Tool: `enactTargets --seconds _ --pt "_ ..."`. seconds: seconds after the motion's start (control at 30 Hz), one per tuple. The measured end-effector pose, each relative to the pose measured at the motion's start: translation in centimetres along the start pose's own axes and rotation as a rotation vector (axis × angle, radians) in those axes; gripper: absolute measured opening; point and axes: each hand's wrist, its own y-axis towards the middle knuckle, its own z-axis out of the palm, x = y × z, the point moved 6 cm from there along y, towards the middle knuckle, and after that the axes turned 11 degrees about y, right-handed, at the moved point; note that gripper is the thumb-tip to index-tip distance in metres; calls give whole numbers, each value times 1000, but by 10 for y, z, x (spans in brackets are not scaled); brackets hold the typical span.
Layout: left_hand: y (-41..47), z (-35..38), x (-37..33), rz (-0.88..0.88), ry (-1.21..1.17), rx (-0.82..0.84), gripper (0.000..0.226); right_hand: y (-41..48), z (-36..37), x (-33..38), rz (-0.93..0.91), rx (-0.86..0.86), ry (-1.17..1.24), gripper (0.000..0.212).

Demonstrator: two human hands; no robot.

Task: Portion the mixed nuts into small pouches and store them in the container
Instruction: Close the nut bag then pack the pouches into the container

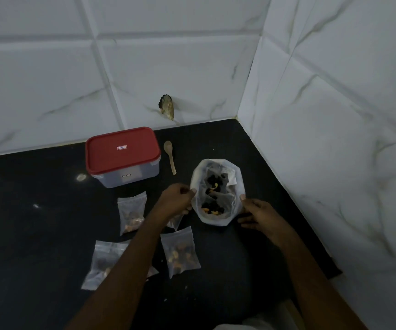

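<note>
Left grip [177, 199] and right grip [262, 216] pinch the nut bag [217, 190] between them; I'd keep its mouth wide, upright.

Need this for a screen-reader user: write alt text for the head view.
A left hand and right hand hold open a clear bag of mixed nuts on a black counter. Filled pouches lie beside it, near a red-lidded container and wooden spoon.
</note>
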Motion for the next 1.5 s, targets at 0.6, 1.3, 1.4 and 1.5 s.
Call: enactTargets --seconds 0.6,1.3,1.4,1.5 --pt "-34 49 29 88 -520 31 53 -28 30 -23 -162 80 289 24" --pt "-42 58 17 54 -765 -187 68 -50 49 -12 -148 -181 369 37" --pt "-49 55 19 -30 -740 -342 61 -52 49 -10 -222 -328 293 23" --pt "-54 51 11 -27 -593 -413 58 -54 48 -7 -310 -402 119 19"
